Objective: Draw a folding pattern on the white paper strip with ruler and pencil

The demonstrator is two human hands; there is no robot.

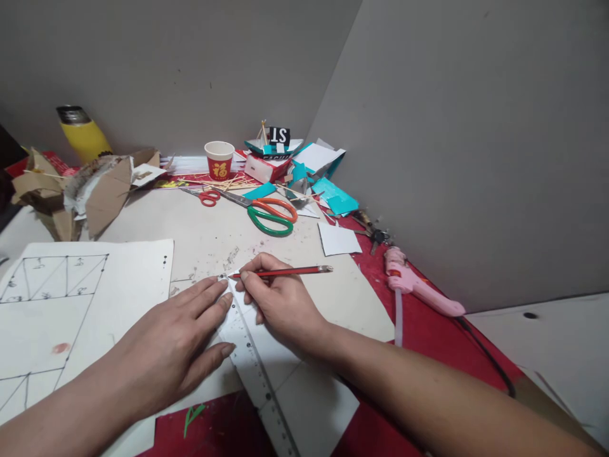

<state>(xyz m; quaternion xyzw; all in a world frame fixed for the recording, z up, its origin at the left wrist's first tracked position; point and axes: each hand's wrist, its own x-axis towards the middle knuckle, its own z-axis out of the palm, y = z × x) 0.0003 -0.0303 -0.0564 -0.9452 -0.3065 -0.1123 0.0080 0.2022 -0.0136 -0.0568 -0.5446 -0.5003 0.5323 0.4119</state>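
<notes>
My right hand (280, 298) pinches a red and black pencil (295, 271), its tip down near the far end of a ruler (259, 371). My left hand (185, 333) lies with its fingers stretched over the ruler's far part, pressing it on a sheet of white card (304, 393). The ruler runs from under my left fingertips toward the bottom edge of the view. Faint pencil lines show on the card. At the left lies a large sheet of paper (137, 317) with a drawn framework of straight lines and triangles.
Behind my hands lie green-and-orange-handled scissors (271, 216) and small red scissors (209, 198). A paper cup (219, 158), thin sticks and card scraps (335, 195) stand along the wall. A pink glue gun (419, 285) lies right; a yellow bottle (85, 136) and torn cardboard (109, 197) are left.
</notes>
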